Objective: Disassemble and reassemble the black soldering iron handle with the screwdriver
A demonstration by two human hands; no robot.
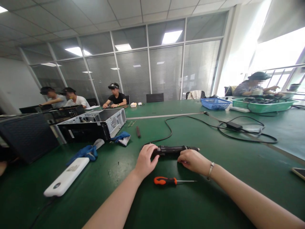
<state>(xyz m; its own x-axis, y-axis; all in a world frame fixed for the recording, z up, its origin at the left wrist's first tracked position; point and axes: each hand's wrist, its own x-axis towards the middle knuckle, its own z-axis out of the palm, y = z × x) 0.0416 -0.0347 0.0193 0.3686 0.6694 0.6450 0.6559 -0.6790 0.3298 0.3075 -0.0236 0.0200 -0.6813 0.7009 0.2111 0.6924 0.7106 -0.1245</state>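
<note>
A black electric screwdriver [172,149] lies on the green table [166,206], its cable running off to the right. My left hand [145,160] is curled round its left end. My right hand [193,160] rests closed against its lower right side, a bracelet on the wrist. Just in front of both hands lies a small orange-handled screwdriver [166,181], touched by neither hand.
An open computer case [95,124] lies at the left with a dark panel [26,135] beside it. Blue gloves [84,152], a white power strip [66,176], a power adapter with cables [234,126], a blue basket [215,103] and a green basket [262,105] are about. Several people sit at the far side.
</note>
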